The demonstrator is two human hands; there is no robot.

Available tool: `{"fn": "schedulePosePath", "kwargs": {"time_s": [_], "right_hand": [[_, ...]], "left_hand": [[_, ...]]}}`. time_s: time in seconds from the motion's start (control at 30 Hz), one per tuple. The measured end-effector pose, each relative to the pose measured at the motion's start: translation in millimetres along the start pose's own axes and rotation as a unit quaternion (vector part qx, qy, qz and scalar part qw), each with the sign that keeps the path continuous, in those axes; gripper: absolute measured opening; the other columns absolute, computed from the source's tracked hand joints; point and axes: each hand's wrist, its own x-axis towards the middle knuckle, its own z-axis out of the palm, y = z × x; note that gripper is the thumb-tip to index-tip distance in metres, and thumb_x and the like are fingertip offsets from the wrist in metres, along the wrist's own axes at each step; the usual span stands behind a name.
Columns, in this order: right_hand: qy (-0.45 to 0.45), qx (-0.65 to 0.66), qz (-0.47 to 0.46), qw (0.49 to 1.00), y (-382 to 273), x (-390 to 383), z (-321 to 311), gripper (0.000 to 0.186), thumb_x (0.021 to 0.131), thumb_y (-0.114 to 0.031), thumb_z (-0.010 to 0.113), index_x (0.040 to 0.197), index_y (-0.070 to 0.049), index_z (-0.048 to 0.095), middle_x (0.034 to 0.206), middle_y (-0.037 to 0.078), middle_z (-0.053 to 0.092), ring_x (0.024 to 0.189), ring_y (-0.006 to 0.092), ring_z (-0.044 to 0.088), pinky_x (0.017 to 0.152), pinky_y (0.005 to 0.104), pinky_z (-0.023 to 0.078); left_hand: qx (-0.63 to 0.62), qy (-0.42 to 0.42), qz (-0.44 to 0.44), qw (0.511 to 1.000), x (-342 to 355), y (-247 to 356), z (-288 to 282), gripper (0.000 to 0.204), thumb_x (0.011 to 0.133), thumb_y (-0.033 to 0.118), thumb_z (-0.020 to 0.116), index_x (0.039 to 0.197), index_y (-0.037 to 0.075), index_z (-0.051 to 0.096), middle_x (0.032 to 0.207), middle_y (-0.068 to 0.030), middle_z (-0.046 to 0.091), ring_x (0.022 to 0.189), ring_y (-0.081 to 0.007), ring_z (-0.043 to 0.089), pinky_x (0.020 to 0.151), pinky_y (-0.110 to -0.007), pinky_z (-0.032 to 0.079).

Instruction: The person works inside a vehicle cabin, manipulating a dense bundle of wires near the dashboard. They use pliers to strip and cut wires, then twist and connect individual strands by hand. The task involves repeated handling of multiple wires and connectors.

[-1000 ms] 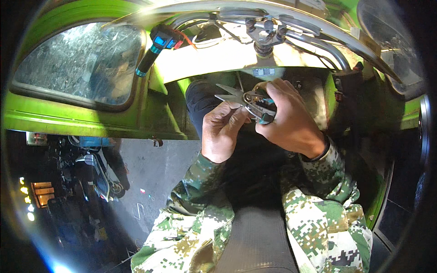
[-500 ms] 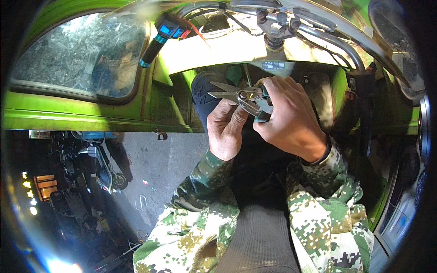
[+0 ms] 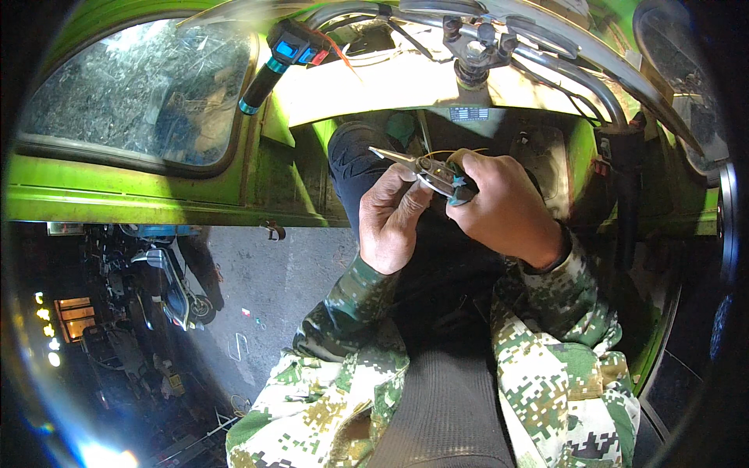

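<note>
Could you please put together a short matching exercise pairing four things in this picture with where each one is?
Things:
1. pliers
2. handlebar switch
3. left hand
4. cracked window

Places:
A. upper left of the view, set in the green body
B. gripped in the right hand, nose pointing to the left
C. below the pliers, fingers up against them
D. near the top, on a dark grip, with blue and red buttons

Pairs: 1-B, 2-D, 3-C, 4-A
</note>
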Motion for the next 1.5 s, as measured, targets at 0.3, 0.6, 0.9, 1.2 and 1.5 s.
{"fn": "schedulePosePath", "kwargs": {"time_s": [0.3,0.6,0.9,1.2,1.5], "right_hand": [[-0.192,0.225,0.085,0.952,23,5,-11,0.042,0.081,-0.015,0.077,0.120,0.001,0.074,0.078,0.005,0.068,0.071,0.0109,0.058,0.069,0.0343,0.052],[-0.316,0.226,0.118,0.914,11,7,-27,0.038,0.080,-0.011,0.081,0.116,-0.002,0.072,0.078,-0.003,0.062,0.074,0.0058,0.053,0.071,0.0287,0.047],[-0.339,0.228,0.093,0.908,7,6,-28,0.032,0.079,-0.015,0.079,0.106,-0.001,0.069,0.072,0.004,0.059,0.066,0.0148,0.054,0.067,0.0344,0.047],[-0.342,0.222,0.042,0.912,12,5,-29,0.033,0.080,-0.014,0.078,0.108,0.001,0.069,0.074,0.004,0.062,0.068,0.0133,0.055,0.067,0.0353,0.049],[-0.084,0.091,0.065,0.990,13,-3,-14,0.030,0.078,-0.012,0.076,0.103,0.001,0.066,0.084,0.027,0.068,0.088,0.0482,0.070,0.076,0.0506,0.054]], "left_hand": [[-0.015,-0.058,-0.024,0.998,3,8,-9,0.006,0.104,0.001,0.068,0.107,-0.001,0.072,0.105,-0.0028,0.070,0.097,-0.0110,0.061,0.090,-0.027,0.049],[0.010,-0.096,-0.047,0.994,3,29,-8,0.008,0.099,-0.005,0.067,0.105,-0.004,0.072,0.099,-0.0046,0.067,0.093,-0.0131,0.060,0.087,-0.029,0.049],[0.032,-0.135,-0.040,0.990,5,37,-7,0.010,0.098,0.000,0.067,0.105,-0.005,0.072,0.090,-0.0028,0.060,0.082,-0.0121,0.053,0.076,-0.028,0.045],[0.061,-0.191,-0.035,0.979,14,36,-15,0.009,0.098,0.001,0.069,0.103,-0.005,0.072,0.091,-0.0022,0.062,0.080,-0.0101,0.053,0.072,-0.026,0.044],[0.117,-0.102,-0.094,0.983,14,20,-3,0.011,0.109,0.005,0.064,0.113,-0.005,0.069,0.100,-0.0040,0.068,0.093,-0.0102,0.059,0.084,-0.029,0.051]]}}
